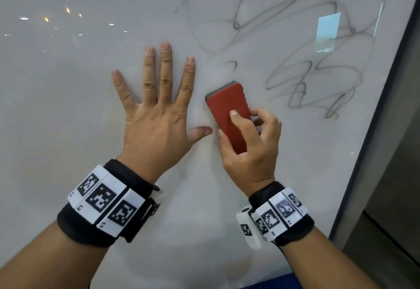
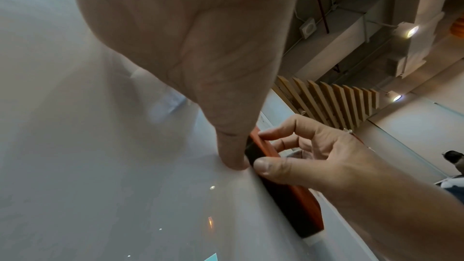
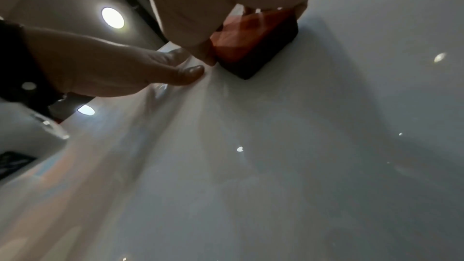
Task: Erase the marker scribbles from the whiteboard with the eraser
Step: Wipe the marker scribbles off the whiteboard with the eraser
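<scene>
Right hand (image 1: 252, 143) grips the red eraser (image 1: 228, 109) against the whiteboard (image 1: 68, 106); left hand (image 1: 156, 111) lies spread flat beside it. Grey scribbles (image 1: 318, 61) above and right of the eraser remain; most erasing appears left to do.

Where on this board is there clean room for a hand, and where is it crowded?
Clean whiteboard lies left of the spread left hand and below both wrists. Crowded: scribbles fill the upper right, beyond the eraser that the right hand grips.

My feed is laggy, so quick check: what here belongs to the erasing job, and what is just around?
Job:
- whiteboard
- scribbles, upper right, not yet wiped
- eraser, flat on the board, gripped by the right hand
- left hand, spread flat on the board

Just around:
- wrist bands with markers
- ceiling lights
- wooden slats
</scene>
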`<state>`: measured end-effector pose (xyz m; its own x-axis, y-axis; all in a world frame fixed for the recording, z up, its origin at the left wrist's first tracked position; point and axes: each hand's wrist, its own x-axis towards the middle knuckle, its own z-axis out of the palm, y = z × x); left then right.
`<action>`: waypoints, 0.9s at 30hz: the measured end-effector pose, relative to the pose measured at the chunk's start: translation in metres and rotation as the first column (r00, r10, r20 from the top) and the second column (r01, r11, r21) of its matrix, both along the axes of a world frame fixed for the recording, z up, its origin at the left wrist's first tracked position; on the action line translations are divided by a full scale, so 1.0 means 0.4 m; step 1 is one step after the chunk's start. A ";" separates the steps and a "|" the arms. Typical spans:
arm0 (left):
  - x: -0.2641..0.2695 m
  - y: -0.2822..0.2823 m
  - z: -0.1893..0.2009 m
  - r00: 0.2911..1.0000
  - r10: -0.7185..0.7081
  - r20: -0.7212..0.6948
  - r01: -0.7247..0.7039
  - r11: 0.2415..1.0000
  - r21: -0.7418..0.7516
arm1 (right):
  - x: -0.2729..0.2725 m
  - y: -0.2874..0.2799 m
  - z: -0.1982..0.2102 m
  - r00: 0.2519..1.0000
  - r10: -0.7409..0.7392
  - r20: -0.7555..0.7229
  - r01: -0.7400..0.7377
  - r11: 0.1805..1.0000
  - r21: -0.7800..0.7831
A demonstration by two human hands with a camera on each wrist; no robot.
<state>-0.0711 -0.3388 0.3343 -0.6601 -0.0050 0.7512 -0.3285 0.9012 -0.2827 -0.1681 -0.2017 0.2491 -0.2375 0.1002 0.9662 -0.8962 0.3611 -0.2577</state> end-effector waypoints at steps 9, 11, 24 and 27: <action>-0.003 0.041 -0.018 1.000 0.016 -0.002 -0.016 0.999 0.027 | 0.029 -0.011 -0.015 0.994 0.004 0.113 -0.003 1.000 -0.014; -0.004 0.049 -0.020 1.000 0.020 0.001 -0.020 0.999 0.036 | 0.008 0.019 -0.009 0.997 -0.039 0.059 0.035 0.997 0.073; -0.001 0.055 -0.030 0.999 0.027 0.020 -0.028 0.999 0.032 | -0.022 0.054 0.002 0.986 -0.108 0.125 0.108 0.994 0.007; -0.003 0.073 -0.040 0.998 0.051 0.029 -0.052 0.998 0.038 | -0.029 0.053 0.023 0.964 -0.055 0.261 0.112 0.971 -0.212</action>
